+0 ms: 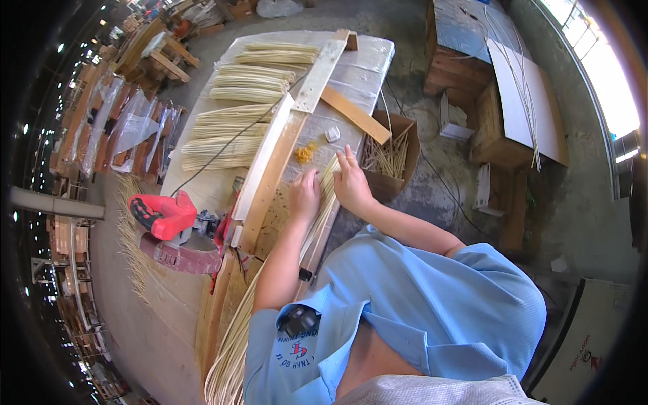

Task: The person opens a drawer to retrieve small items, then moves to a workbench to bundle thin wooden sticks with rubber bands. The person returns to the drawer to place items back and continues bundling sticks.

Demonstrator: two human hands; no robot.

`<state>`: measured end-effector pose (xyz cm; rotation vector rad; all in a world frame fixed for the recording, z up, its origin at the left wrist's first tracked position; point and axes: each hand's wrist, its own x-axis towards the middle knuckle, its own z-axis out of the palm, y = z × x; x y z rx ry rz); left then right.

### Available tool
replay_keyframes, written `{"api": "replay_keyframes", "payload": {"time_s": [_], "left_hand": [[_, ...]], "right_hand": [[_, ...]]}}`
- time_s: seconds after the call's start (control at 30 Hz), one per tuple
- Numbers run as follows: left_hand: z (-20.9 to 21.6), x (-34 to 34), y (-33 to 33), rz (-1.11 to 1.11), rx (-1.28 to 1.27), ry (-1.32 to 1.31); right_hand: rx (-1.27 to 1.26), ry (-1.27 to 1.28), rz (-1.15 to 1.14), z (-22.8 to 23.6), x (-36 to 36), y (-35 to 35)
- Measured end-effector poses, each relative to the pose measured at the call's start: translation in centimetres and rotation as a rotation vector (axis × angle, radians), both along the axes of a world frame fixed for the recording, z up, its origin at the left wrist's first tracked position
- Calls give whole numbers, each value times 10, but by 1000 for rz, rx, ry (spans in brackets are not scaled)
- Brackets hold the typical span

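A long bundle of thin, pale cane-like sticks [312,237] runs along the bench's near edge, from the lower left up between my hands. My left hand [305,196] lies against the left side of its far end, fingers curled in; what they hold, if anything, is hidden. On the other side, my right hand [352,182] has its fingers stretched out, pressing against the stick ends. Just beyond my hands are a small heap of yellow rubber bands [305,153] and a small whitish block-like object [333,134].
Left of my arm stands a red power saw [162,214]. A wooden fence [270,179] crosses the bench, with cut stick bundles [226,135] behind it. Past my right hand, a cardboard box [413,152] holds short offcuts. A wooden board [356,115] angles towards it.
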<state>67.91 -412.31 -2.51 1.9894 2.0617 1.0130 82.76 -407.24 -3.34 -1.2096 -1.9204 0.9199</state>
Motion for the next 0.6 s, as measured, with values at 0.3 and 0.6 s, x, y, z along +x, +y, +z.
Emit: {"api": "replay_keyframes", "payload": {"time_s": [0.3,0.6], "left_hand": [[-4,15,21,-41,-208,41],[1,24,30,117,-302,66]], "right_hand": [[-171,-172,-149,-19,26,43],[-720,-322,15,-7,10,101]]}}
